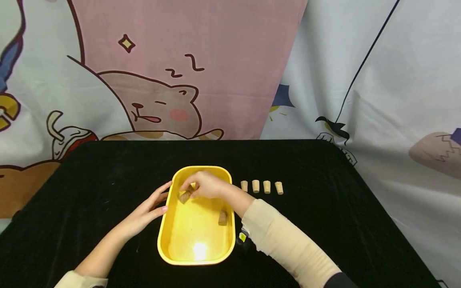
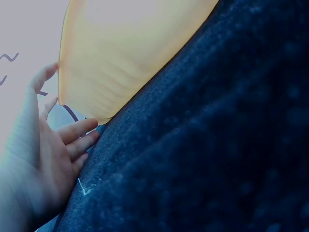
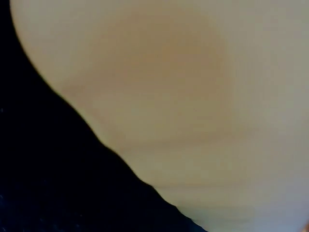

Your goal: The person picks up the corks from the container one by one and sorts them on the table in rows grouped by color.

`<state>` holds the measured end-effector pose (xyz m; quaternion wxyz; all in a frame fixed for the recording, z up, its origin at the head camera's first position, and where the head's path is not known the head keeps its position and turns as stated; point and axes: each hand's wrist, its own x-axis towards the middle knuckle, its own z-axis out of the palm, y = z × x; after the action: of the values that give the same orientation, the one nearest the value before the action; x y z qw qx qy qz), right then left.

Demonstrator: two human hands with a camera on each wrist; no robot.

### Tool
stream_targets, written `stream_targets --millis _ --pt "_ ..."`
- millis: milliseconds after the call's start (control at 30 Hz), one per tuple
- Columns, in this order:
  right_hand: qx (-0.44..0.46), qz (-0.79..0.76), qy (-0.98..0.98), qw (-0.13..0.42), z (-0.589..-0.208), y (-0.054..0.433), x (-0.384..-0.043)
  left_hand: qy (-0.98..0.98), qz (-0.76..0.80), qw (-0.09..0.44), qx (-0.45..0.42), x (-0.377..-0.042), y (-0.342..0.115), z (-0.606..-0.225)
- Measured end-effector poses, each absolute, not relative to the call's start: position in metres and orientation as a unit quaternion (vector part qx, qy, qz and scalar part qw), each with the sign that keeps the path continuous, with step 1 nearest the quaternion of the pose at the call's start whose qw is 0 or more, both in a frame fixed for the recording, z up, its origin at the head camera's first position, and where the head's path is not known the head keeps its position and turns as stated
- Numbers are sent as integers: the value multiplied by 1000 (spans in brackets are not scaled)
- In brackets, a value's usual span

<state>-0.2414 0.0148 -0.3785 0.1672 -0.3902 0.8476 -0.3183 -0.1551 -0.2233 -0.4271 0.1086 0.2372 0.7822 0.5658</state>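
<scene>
A yellow tray point(image 1: 196, 263) lies on the black cloth. My right hand point(image 1: 207, 185) reaches over its right wall, and thumb and forefinger pinch a cork near the left wall. A brown cork point(image 1: 184, 197) shows at the fingertips, partly covered by them. Another brown cork point(image 1: 222, 218) rests inside by the right wall. My left hand point(image 1: 145, 214) touches the tray's left side with fingers spread. In the left wrist view, those fingers lie against the yellow wall point(image 2: 120, 67). The right wrist view holds only a blurred pale surface and black cloth.
To the right of the tray several light corks stand in a row, from a left one point(image 1: 244, 185) to a right one point(image 1: 279, 188). A small dark object with a yellow-green mark point(image 1: 243, 237) sits beside the tray, partly behind the right sleeve. A printed curtain point(image 1: 230, 80) hangs behind.
</scene>
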Motion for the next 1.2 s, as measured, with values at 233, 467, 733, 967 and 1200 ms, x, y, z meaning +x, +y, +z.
stream_targets --millis 233,467,733,967,1200 --pt "-418 -290 845 164 -385 9 -242 780 566 105 246 -154 -223 -427" --pt "-420 -274 850 161 -385 6 -239 783 563 106 241 -154 -223 -428" --pt "-432 -268 848 150 -387 7 -240 784 562 99 245 -154 -222 -427" --pt "-426 -281 848 143 -383 11 -242 778 566 100 254 -157 -223 -429" --pt "-412 -296 851 139 -379 16 -239 778 572 110 237 -155 -223 -429"
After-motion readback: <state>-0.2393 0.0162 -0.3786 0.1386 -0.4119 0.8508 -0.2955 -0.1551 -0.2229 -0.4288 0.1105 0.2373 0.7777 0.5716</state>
